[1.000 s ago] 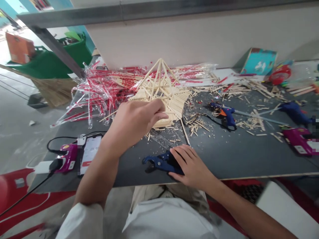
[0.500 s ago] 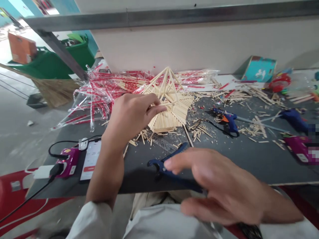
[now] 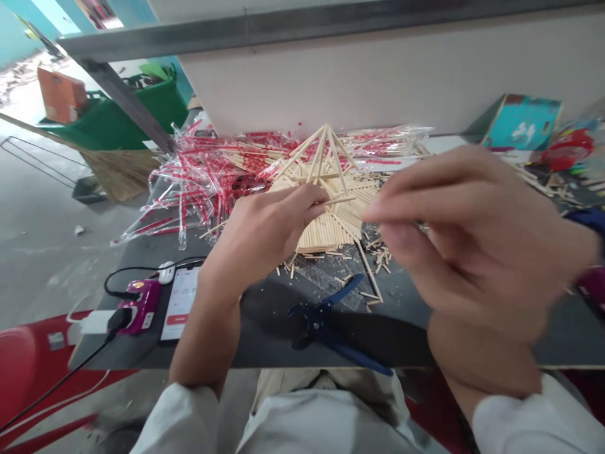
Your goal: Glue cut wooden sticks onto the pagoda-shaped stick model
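Observation:
My left hand [image 3: 274, 221] pinches a thin wooden stick [image 3: 341, 200] between thumb and fingertips, its free end pointing right. Just behind is a model built of wooden sticks [image 3: 326, 233], with a slatted base and a pyramid-shaped frame on top. My right hand [image 3: 467, 233] is raised at the right, close to the camera and blurred. Its thumb and forefinger are together; anything between them cannot be made out. Below the hands, a blue hand cutter [image 3: 326, 321] with curved jaws lies on the dark table [image 3: 265, 343].
Red-and-clear plastic wrappers [image 3: 189, 170] heap up behind and left of the model. A phone [image 3: 179, 302] and a purple power adapter [image 3: 144, 306] lie at the left. Stick offcuts [image 3: 378, 252] litter the table. A turquoise block [image 3: 522, 123] leans at the back right.
My right hand has risen from above the cutter to the right of the model, its fingers drawing together. A stick now shows in my left hand. The view has shifted slightly.

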`<state>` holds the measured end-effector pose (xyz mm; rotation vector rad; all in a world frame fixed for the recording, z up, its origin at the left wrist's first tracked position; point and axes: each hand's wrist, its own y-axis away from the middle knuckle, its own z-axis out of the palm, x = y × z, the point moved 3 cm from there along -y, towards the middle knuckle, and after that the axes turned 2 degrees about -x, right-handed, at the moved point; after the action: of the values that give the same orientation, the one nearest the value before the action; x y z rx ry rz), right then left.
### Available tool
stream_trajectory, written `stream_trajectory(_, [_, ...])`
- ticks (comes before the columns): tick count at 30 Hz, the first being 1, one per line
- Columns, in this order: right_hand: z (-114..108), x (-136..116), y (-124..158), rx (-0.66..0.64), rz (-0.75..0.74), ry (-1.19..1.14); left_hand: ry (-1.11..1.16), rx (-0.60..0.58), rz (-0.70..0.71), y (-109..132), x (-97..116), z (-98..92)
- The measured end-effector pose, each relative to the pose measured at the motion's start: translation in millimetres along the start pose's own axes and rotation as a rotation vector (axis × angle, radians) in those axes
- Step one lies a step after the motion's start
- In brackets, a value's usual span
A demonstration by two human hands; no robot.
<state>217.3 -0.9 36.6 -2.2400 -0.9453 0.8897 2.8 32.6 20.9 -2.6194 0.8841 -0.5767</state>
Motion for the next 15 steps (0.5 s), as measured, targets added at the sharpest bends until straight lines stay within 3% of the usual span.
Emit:
stream_trajectory(3, [11.0,21.6,-22.0,-0.016,-0.042,0.090,-0.029,0.021,0.003,-0.6,-3.0,2.6])
stream_trajectory(7, [34.1,46.9,-18.3,-0.048,-0.034,0.121,-0.016,0.052,0.004,-4.9,-4.6,8.7])
stream_trajectory(15, [50.2,59.0,-17.3,0.014,-0.025,0.130,-0.019,0.076,-0.086,-5.4,-18.5,3.0])
